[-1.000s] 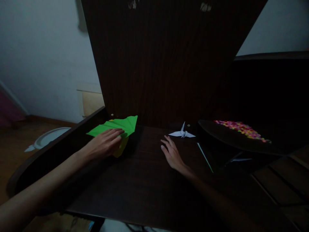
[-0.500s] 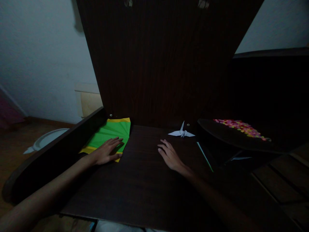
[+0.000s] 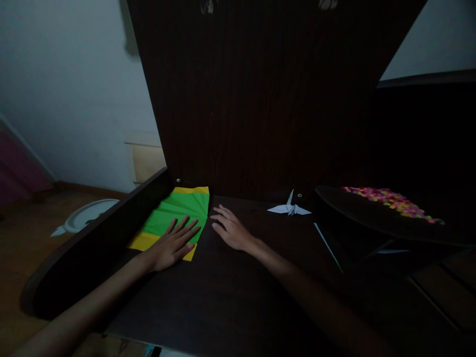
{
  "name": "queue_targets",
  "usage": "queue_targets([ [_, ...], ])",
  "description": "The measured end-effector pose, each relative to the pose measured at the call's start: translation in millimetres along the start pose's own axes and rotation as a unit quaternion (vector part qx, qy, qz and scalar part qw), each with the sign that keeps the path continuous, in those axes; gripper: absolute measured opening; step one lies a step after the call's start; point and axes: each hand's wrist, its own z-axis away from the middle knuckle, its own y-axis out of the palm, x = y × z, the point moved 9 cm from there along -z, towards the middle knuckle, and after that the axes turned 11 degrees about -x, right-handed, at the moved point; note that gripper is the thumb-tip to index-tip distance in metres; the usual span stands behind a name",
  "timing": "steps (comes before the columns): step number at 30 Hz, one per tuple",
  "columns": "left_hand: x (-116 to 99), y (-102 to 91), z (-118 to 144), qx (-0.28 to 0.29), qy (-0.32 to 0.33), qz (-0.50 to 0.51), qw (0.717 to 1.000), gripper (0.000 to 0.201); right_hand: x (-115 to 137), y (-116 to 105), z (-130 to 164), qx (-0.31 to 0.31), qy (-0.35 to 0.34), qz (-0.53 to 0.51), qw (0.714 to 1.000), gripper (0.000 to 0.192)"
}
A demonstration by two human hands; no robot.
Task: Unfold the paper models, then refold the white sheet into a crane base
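A creased sheet of green paper with yellow bands (image 3: 174,210) lies at the left of the dark wooden desk (image 3: 208,297). My left hand (image 3: 174,245) rests spread on its near right part, fingers apart. Just right of the sheet, my right hand (image 3: 231,229) is open over the desk, fingers stretched toward the paper and holding nothing. A white folded paper crane (image 3: 290,208) stands farther right, near the back panel.
A thin pale green strip (image 3: 327,247) lies right of the crane. Many small colourful pieces (image 3: 390,202) cover a raised curved shelf (image 3: 349,213). A low wooden side board (image 3: 96,248) edges the left. Beyond it, a whitish round object (image 3: 89,214) sits on the floor.
My right hand has moved left, from near the crane to beside the green sheet. My left hand has slid slightly nearer with fingers spread wider. The whole view has shifted a little.
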Motion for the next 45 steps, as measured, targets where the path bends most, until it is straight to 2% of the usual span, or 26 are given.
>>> queue_targets([
  [3,-1,1.2,2,0.002,-0.01,0.009,1.0,0.062,21,32,-29,0.041,-0.049,-0.007,0.998,0.043],
  [6,1,3.7,3,0.01,-0.028,0.005,1.0,0.068,30,67,-52,0.077,-0.069,-0.015,0.995,0.048],
  [10,6,4.2,4,-0.011,-0.047,-0.007,0.999,0.072,11,107,-72,0.117,0.0,0.043,0.992,0.05],
  [13,10,4.0,6,-0.035,-0.071,-0.02,0.997,0.079,-6,121,-79,0.126,0.045,0.072,0.988,0.054],
  [17,16,3.2,7,-0.056,-0.112,-0.049,0.991,0.084,-25,126,-85,0.144,0.075,0.096,0.982,0.056],
  [22,17,7.5,5,-0.034,-0.128,-0.076,0.988,0.081,-38,125,-92,0.16,0.098,0.116,0.975,0.06],
  [29,6,11.4,12,-0.038,-0.111,-0.082,0.99,0.081,-29,129,-92,0.172,0.115,0.123,0.97,0.061],
  [34,1,13.4,17,-0.048,-0.083,-0.084,0.992,0.079,-24,131,-93,0.182,0.092,0.122,0.971,0.061],
  [38,-2,12.6,16,-0.035,-0.067,-0.073,0.994,0.074,-24,132,-96,0.187,0.07,0.123,0.972,0.06],
  [42,-2,10.4,17,-0.017,-0.08,-0.043,0.996,0.073,-25,132,-97,0.189,0.067,0.128,0.971,0.06],
  [45,8,4.8,15,-0.006,-0.111,0.014,0.994,0.074,-25,131,-96,0.187,0.068,0.133,0.971,0.054],
])
